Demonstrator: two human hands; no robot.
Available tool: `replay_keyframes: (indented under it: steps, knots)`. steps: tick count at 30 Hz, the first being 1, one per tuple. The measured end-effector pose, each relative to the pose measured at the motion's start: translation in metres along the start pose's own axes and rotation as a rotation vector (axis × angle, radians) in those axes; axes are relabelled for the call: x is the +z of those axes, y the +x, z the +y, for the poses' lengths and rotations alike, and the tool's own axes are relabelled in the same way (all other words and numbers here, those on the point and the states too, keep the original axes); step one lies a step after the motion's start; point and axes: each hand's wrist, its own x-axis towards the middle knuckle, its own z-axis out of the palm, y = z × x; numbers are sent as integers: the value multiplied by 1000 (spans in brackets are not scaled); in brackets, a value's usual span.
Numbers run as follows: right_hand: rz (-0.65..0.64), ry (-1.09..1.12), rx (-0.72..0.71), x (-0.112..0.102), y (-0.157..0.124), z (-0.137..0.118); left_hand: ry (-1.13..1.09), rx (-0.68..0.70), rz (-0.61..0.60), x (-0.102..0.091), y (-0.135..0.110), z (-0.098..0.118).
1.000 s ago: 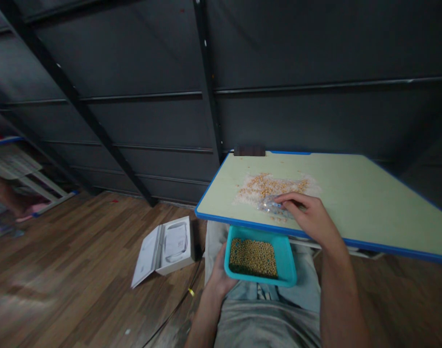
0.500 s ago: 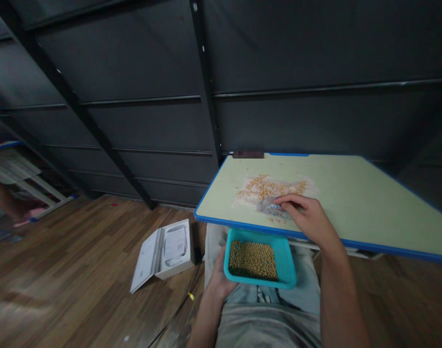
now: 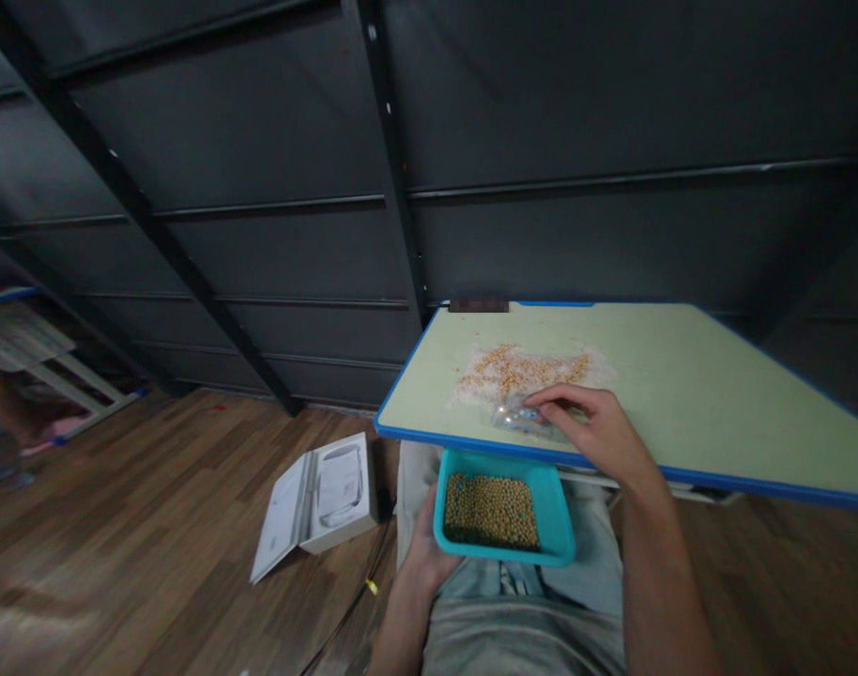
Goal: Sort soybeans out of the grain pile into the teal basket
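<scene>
My left hand (image 3: 429,546) is closed on the left side of a turquoise plastic tray (image 3: 559,526), held over my lap at the table's front edge. Round tan beans (image 3: 492,507) cover most of the tray's bottom. Above the pale green table (image 3: 689,394), my right hand (image 3: 594,427) pinches a crinkled clear piece of plastic (image 3: 514,415) with bluish marks; whether it is a bag or a sheet I cannot tell. Just beyond it lie orange-yellow kernels (image 3: 499,364), spread over fine white grains (image 3: 545,366).
A blue edge (image 3: 781,484) rims the table, which stands against a dark panelled wall (image 3: 281,249). On the wooden floor at left lie an open white box (image 3: 341,488) and a black cable (image 3: 351,610). Another person's leg (image 3: 7,404) shows at far left.
My right hand has drawn slightly back toward the table's front edge, and the clear plastic has shifted left with it. The tray stays in my left hand. The view has tilted slightly.
</scene>
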Motion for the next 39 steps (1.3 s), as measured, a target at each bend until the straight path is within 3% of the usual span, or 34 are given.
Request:
replay_keyframes:
  steps: [10, 26, 39]
  knots:
    - [-16, 10, -2, 2, 0, -2, 9, -15, -27, -5, 4, -1]
    - [182, -38, -11, 2, 4, 7, 31, -15, -23, -1, 2, -1]
    - [92, -21, -10, 3, 5, 2, 8, -8, -27, -5, 3, 0]
